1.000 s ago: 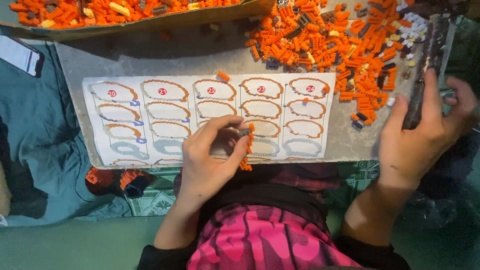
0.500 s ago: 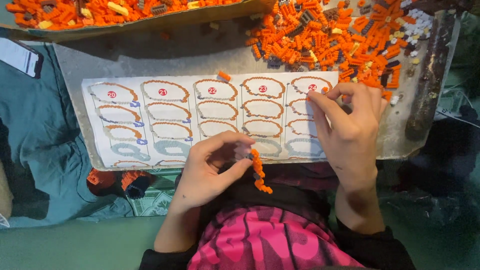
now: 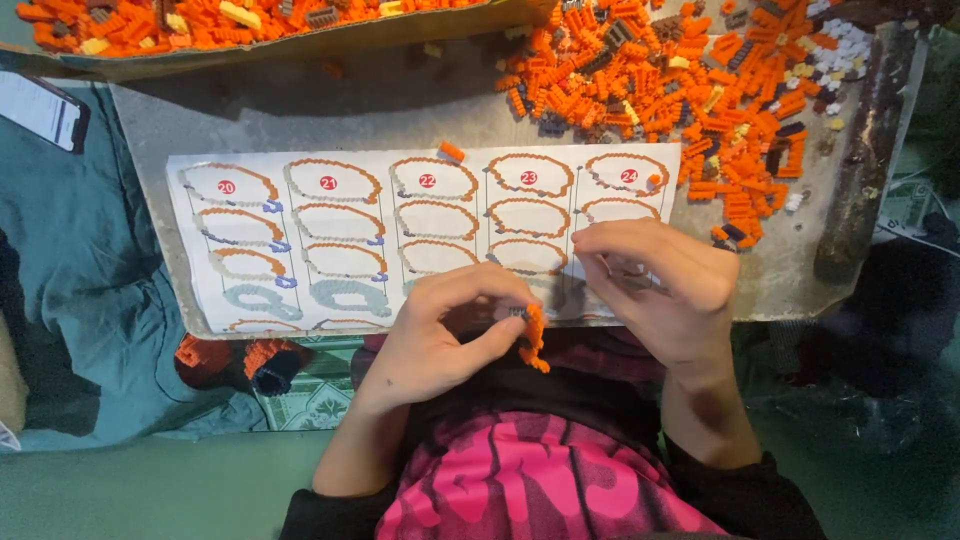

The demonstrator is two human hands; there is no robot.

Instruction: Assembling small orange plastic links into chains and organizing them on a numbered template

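My left hand (image 3: pixel 445 335) pinches a short curved chain of tiny orange bricks (image 3: pixel 533 338) at the near edge of a grey board (image 3: pixel 330 115). My right hand (image 3: pixel 655 285) is just to the right of it, fingers curled together over the near right part of a white instruction sheet (image 3: pixel 420 235) with rows of ring-shaped drawings. Whether it holds a small piece is hidden by the fingers. A big loose pile of orange bricks (image 3: pixel 690 70) lies on the board's far right.
A cardboard tray (image 3: pixel 250 30) with more orange bricks stands at the far left. A phone (image 3: pixel 42 108) lies on teal cloth at the left. One loose orange brick (image 3: pixel 452 152) sits above the sheet. A dark strip (image 3: pixel 860 160) runs along the board's right edge.
My right hand left the dark strip at the far right, passed over the sheet and came near beside my left hand. The orange chain slid off the sheet toward me.
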